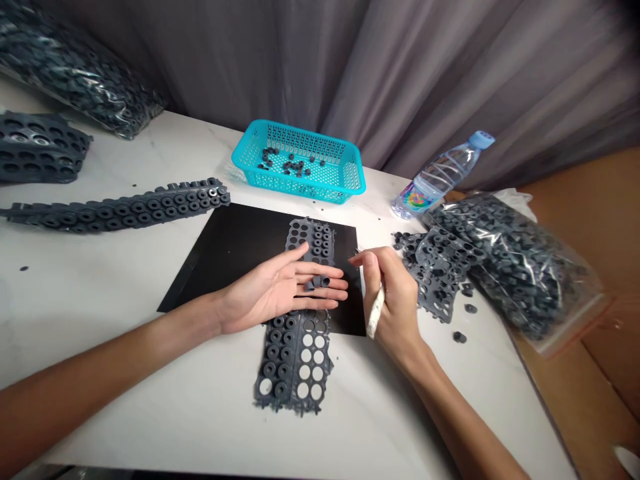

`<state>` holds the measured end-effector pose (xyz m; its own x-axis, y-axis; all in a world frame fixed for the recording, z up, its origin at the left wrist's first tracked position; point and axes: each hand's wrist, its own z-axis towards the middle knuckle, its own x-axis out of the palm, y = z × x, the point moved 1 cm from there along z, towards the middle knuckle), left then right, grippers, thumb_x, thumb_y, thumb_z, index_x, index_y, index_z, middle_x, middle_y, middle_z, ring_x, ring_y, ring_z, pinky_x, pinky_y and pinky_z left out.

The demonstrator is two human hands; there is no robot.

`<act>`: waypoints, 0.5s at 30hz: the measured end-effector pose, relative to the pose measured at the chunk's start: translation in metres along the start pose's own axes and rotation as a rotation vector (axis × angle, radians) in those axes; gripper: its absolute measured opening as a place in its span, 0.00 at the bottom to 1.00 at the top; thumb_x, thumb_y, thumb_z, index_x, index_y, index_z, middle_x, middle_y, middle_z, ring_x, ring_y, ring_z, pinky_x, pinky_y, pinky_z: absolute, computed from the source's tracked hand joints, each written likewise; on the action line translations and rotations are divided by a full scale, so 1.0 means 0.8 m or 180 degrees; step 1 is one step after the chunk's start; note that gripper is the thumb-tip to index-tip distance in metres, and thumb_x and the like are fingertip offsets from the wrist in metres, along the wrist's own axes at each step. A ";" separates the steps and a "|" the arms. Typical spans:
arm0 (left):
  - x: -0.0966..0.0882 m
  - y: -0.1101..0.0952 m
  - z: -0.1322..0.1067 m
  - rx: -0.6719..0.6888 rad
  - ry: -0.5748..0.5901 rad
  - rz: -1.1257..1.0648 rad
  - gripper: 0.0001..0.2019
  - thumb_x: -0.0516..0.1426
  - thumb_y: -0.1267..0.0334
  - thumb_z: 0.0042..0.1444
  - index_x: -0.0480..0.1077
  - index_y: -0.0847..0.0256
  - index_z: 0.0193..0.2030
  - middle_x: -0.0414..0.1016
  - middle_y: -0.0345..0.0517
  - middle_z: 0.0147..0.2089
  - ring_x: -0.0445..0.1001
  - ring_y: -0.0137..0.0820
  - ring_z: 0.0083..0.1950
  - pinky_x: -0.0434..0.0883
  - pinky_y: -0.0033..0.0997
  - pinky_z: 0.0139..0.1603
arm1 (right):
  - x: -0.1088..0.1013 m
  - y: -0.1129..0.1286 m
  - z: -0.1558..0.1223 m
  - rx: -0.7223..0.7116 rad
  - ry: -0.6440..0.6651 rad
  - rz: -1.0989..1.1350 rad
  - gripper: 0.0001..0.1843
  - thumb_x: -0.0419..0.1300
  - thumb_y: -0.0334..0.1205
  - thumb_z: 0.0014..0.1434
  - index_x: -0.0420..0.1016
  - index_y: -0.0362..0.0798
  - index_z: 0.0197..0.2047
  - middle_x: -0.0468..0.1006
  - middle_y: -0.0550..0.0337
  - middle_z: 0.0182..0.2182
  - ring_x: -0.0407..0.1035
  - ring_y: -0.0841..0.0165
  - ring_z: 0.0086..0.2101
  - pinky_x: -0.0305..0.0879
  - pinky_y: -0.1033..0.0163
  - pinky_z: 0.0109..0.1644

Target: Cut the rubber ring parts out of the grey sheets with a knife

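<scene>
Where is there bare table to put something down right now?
Widest bare patch: white table left of the black mat, on the near side of the long strip. A smaller one lies between the teal basket and that strip. Crowded: the right side, with scrap sheets, loose rings and the bag.

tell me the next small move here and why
Probably carry the left hand to the teal basket and drop the loose rings: they lie on its open fingers, similar rings already sit in the basket, and the right hand holds a white tool.
</scene>
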<state>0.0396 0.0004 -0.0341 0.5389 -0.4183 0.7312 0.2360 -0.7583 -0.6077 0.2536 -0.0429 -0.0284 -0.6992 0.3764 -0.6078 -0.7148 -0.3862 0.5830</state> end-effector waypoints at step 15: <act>-0.004 0.007 0.001 0.0352 0.0112 -0.0081 0.14 0.55 0.75 0.72 0.80 0.73 0.57 0.80 0.64 0.63 0.80 0.45 0.65 0.66 0.49 0.77 | 0.001 0.012 0.004 0.0039 0.0805 0.0913 0.05 0.67 0.34 0.69 0.81 0.51 0.47 0.80 0.56 0.42 0.71 0.63 0.39 0.66 0.58 0.40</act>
<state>0.0401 -0.0019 -0.0400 0.5033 -0.4183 0.7561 0.3381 -0.7100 -0.6178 0.2462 -0.0435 -0.0215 -0.8461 0.0341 -0.5319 -0.4917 -0.4350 0.7543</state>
